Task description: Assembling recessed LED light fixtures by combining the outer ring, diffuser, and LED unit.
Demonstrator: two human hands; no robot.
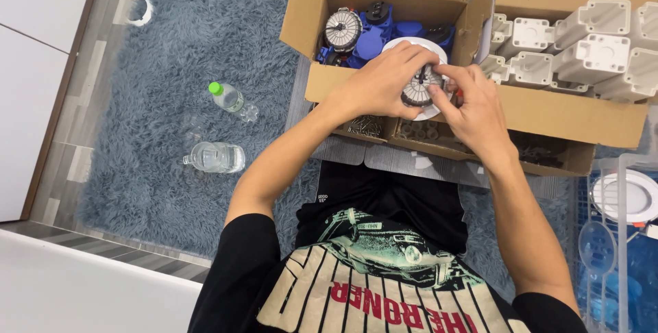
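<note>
I brace the round white-rimmed lamp fitting with finned grey back (423,88) in my left hand (381,79), grip wrapped around its rim, while my right hand (476,108) pinches its centre, above the open cardboard box (322,83) for reach.

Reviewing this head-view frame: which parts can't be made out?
- Round ribbed part: mostly covered by left hand and right hand.
- Shallow tray contents: hidden by forearms, too small.
- White moulded pieces: cut by right edge.
- Blue crate: cut off.
</note>
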